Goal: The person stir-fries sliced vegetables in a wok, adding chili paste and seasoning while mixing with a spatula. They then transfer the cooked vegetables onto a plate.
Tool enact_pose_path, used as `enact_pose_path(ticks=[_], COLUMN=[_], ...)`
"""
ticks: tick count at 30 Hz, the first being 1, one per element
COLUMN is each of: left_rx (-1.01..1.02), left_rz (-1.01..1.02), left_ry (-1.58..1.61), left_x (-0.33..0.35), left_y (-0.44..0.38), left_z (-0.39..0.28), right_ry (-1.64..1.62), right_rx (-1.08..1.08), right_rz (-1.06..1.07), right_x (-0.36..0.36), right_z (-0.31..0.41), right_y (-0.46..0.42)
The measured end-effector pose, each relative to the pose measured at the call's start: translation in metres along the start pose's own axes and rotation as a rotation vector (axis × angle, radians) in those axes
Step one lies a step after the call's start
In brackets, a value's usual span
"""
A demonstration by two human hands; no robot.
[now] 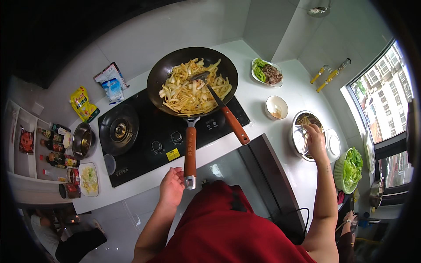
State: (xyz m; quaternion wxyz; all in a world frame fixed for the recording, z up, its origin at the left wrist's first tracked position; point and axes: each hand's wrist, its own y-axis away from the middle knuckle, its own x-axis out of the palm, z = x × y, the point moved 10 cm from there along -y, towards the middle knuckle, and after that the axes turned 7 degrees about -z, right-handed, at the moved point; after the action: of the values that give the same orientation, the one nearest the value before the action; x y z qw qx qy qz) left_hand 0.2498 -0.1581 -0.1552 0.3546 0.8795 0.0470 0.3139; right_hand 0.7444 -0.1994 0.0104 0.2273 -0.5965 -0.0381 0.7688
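My left hand (172, 186) hangs beside the brown wooden handle (190, 151) of a wok (154, 95), fingers apart and slightly curled, with nothing in it. In the wok, on the right burner, lie pale strips and sliced vegetables (184, 88). A spatula (232, 120) rests across the food and the wok's rim, its wooden handle pointing towards me. To the right, my right hand (314, 138) reaches over a stainless steel bowl (297, 149), fingertips together. Pale streaks show under the fingers; whether these are food strips or reflections is unclear.
Near the steel bowl are a small white bowl (276, 104), a plate of meat and greens (257, 79) and a lettuce basket (339, 174). Left of the black hob (138, 164) stand a steel pot (80, 149), bottles (64, 160) and a plate (94, 194). Other people (49, 235) are nearby.
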Motion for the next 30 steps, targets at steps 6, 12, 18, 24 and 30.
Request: enact_pose_path(ticks=[6, 12, 18, 24, 30], left_rx=[-0.03, 0.074, 0.225, 0.514, 0.644], left_rz=[0.046, -0.098, -0.179, -0.175, 0.14], left_ry=[0.028, 0.056, 0.098, 0.092, -0.179], left_x=[0.014, -0.006, -0.03, -0.001, 0.135], left_y=[-0.016, -0.009, 0.0, 0.02, 0.033], left_z=[0.005, -0.037, -0.077, -0.134, -0.162], right_ry=[-1.219, -1.675, -1.697, -1.354, -1.179], right_rx=[0.861, 1.405, 1.43, 1.347, 0.676], right_rz=[0.339, 0.001, -0.117, -0.141, 0.249], right_x=[0.127, 0.236, 0.264, 0.258, 0.137], right_z=[0.055, -0.018, -0.039, -0.083, 0.047], right_y=[0.042, 0.052, 0.002, -0.024, -0.128])
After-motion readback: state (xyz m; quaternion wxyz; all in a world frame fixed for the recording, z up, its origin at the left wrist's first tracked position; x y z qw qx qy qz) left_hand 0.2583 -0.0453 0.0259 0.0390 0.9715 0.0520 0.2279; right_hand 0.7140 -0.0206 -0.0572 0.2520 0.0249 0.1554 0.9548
